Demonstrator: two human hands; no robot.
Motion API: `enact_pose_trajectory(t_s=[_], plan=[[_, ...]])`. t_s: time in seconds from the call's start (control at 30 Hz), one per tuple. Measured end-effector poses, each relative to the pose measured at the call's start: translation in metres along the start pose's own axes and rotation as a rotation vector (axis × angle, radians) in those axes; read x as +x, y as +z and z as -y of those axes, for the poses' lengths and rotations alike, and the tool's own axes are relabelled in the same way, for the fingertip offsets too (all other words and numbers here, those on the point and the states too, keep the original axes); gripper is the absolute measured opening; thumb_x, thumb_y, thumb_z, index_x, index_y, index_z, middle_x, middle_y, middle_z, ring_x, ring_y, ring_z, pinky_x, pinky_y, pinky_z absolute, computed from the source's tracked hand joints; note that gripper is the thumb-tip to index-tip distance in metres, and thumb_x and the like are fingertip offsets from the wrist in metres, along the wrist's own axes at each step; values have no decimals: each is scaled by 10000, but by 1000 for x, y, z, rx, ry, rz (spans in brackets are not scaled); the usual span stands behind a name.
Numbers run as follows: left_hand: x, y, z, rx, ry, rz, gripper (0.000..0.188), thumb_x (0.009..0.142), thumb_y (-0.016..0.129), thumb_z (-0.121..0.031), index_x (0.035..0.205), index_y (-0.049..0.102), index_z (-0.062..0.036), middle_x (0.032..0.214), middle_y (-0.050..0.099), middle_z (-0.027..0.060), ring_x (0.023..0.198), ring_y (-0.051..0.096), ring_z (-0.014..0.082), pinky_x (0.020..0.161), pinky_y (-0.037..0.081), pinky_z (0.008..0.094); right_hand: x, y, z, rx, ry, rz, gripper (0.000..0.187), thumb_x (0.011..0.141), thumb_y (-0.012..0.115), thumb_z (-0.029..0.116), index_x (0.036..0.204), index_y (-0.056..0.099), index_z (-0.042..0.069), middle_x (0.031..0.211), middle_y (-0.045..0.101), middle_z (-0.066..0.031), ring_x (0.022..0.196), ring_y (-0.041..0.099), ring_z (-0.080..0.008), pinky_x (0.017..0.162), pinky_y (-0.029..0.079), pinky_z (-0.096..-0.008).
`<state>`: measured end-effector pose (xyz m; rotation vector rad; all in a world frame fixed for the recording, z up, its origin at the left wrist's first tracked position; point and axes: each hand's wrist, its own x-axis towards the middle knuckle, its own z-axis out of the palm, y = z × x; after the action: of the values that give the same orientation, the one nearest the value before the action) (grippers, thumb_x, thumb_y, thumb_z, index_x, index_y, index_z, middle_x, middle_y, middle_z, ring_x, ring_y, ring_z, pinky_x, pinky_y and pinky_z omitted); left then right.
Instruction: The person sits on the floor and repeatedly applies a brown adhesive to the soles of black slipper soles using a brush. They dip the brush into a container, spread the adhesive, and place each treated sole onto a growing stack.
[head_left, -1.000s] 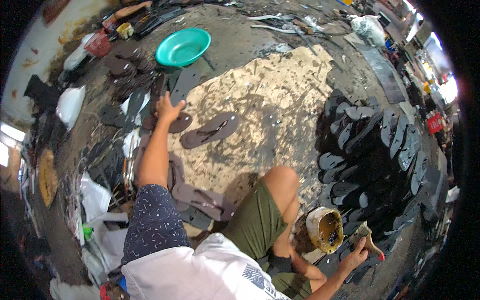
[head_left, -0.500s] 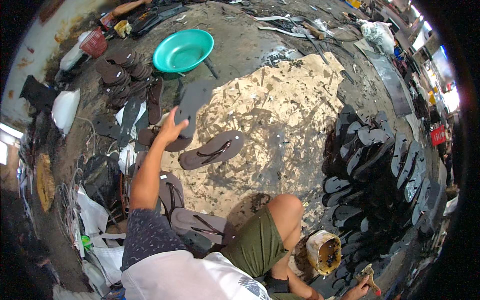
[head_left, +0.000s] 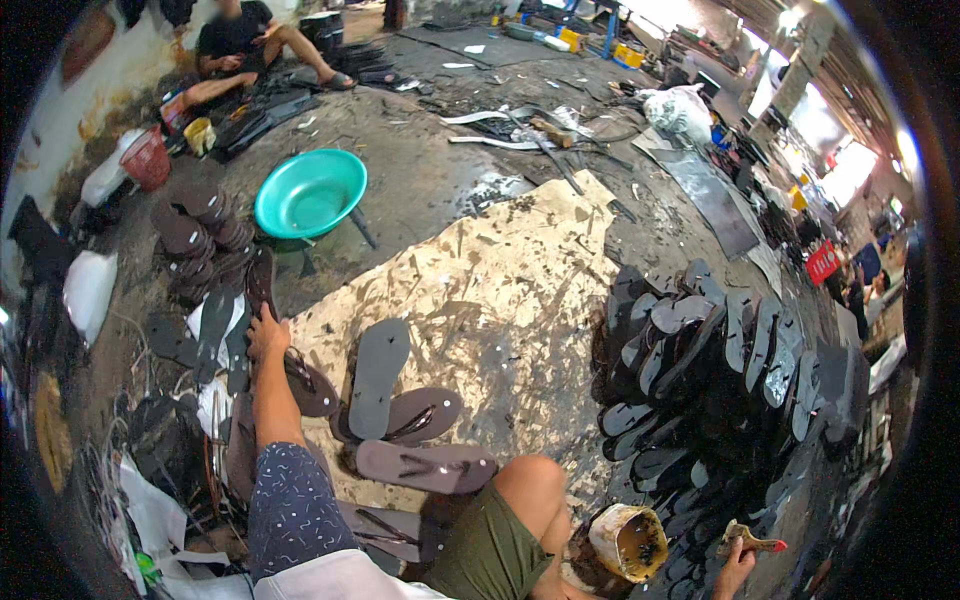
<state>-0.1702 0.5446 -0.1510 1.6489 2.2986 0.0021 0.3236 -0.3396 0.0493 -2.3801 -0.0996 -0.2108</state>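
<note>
My left hand point(head_left: 267, 338) is stretched out to the far left, its fingers closed at the near end of a dark brown flip-flop point(head_left: 261, 280) beside a stack. Low at the right, my right hand point(head_left: 736, 572) grips a brush point(head_left: 757, 543) with a wooden, red-tipped handle. A plain grey sole point(head_left: 378, 375) lies partly over a brown flip-flop point(head_left: 425, 413) on the ground sheet. Closer to my knee is another brown flip-flop point(head_left: 425, 466), and one more point(head_left: 310, 383) lies by my left forearm. A stained pot point(head_left: 610, 540) with dark contents stands left of the brush.
Stacked brown flip-flops point(head_left: 190, 235) stand at the left, near a green basin point(head_left: 262, 200) and a red basket point(head_left: 146, 160). Many dark soles point(head_left: 690, 350) are heaped at the right. A stained tan sheet point(head_left: 480, 270) covers the middle ground. Another person point(head_left: 235, 45) sits at the far left.
My left hand has let go of the grey sole, now lying on a flip-flop, and reached left to the dark brown flip-flop. The view has tilted up. My right hand still holds the brush.
</note>
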Motion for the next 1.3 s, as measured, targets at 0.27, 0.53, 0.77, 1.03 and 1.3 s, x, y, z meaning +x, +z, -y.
enact_pose_trajectory(t_s=[0.27, 0.53, 0.77, 1.03, 1.3], plan=[[-65, 9, 29, 36, 434, 15, 655, 937, 555, -286, 1532, 366, -89, 1214, 669, 266, 1122, 635, 448, 1043, 387, 632, -49, 8, -76, 13, 174, -54, 373, 1030, 628, 291, 1120, 647, -71, 987, 675, -88, 864, 617, -149, 734, 517, -309], [-205, -18, 26, -250, 642, 29, 505, 936, 529, -219, 1374, 538, 31, 1221, 689, 186, 1152, 635, 327, 1194, 245, 472, -90, 63, 19, 194, 178, -31, 317, 1001, 656, 291, 1076, 696, -14, 949, 685, -17, 840, 570, -104, 768, 479, -299], [-391, -82, -22, -577, 1181, 353, 484, 956, 443, -8, 1434, 477, 57, 1393, 576, 170, 1220, 566, 249, 1072, 415, 340, -119, 75, 47, 194, 247, 160, 432, 986, 660, 397, 1169, 720, 10, 985, 746, -80, 903, 638, -133, 848, 505, -326], [-438, -77, 40, -310, 1644, 324, 382, 893, 650, -96, 1251, 537, -27, 1590, 322, 223, 1417, 424, 385, 1139, 349, 444, -135, 132, 1, -283, -277, 151, 305, 879, 734, 375, 1024, 756, 108, 920, 710, -108, 890, 610, -339, 786, 472, -475], [-444, -52, -43, -333, 1773, 40, 684, 675, 966, -279, 1161, 538, -58, 1242, 434, 118, 1065, 487, 286, 883, 459, 439, -134, 46, -10, -111, -336, 83, 204, 842, 773, 287, 1014, 758, 177, 996, 684, -71, 934, 572, -294, 819, 410, -419]])
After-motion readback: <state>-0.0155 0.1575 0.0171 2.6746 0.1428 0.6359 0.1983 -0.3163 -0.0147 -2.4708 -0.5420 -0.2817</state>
